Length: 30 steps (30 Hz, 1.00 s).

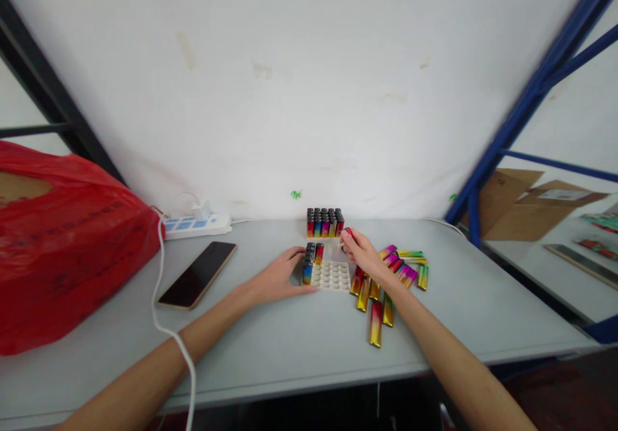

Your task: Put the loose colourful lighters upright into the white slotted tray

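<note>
A white tray (332,277) with rows of round-ended slots lies on the table, several upright lighters (308,271) filling its left column and one red lighter (319,254) beside them at the back. My left hand (282,277) grips the tray's left side, thumb along the front edge and fingers behind the lighters. Just above the tray's back right corner, my right hand (361,252) pinches a lighter (348,232) with a red end; most of it is hidden by the fingers. Loose shiny lighters (375,323) in red, gold, purple and green are heaped under and around my right forearm.
Behind the tray, a block of upright lighters (325,223) stands near the wall. A phone (197,275), a white power strip (197,225) and a red plastic bag (72,244) are on the left. A white cable (159,276) crosses over my left forearm. Blue frame bars (512,122) rise at right.
</note>
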Each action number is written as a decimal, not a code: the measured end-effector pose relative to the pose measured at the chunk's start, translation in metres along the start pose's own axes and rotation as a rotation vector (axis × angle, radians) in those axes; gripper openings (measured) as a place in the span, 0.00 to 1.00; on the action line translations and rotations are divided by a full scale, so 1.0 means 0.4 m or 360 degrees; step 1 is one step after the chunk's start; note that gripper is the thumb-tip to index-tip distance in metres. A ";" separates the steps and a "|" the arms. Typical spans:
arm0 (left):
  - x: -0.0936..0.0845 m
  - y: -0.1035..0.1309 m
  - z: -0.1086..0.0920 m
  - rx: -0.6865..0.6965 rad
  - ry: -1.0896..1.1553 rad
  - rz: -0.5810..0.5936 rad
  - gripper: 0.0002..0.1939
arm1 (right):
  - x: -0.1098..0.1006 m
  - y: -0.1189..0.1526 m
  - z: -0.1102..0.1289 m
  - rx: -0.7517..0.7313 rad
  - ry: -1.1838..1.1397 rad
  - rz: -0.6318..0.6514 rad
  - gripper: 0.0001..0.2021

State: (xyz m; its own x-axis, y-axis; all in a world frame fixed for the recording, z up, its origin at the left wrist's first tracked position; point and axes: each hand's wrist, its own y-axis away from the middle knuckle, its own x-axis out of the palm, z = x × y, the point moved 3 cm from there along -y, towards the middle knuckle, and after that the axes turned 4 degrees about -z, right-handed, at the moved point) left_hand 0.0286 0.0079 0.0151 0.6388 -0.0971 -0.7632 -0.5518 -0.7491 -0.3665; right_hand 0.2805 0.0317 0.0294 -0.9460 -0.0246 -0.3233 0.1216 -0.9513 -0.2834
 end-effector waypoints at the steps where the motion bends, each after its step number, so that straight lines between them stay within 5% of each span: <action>1: -0.001 0.000 -0.001 0.0002 0.0005 -0.0001 0.41 | -0.003 0.002 0.004 -0.0054 0.0132 -0.0063 0.28; 5: -0.001 -0.001 -0.003 -0.0023 0.0005 0.0015 0.43 | -0.005 0.011 0.014 -0.0152 0.0517 -0.0217 0.30; 14: -0.001 0.000 0.000 0.0018 0.0012 -0.0003 0.42 | 0.013 0.017 0.025 -0.0198 0.0640 -0.0293 0.22; 24: 0.001 0.000 0.002 -0.0003 0.0002 0.0004 0.43 | 0.031 0.038 0.058 -0.0572 0.0747 0.0085 0.24; 30: 0.001 0.001 0.002 0.0005 0.0007 0.0013 0.44 | 0.052 0.039 0.045 -0.0434 0.0765 0.0231 0.26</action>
State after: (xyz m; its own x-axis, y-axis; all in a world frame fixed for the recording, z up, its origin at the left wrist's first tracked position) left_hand 0.0281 0.0080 0.0140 0.6367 -0.1062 -0.7638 -0.5588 -0.7461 -0.3620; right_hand 0.2573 0.0106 0.0346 -0.6785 0.0544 -0.7325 0.3734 -0.8332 -0.4078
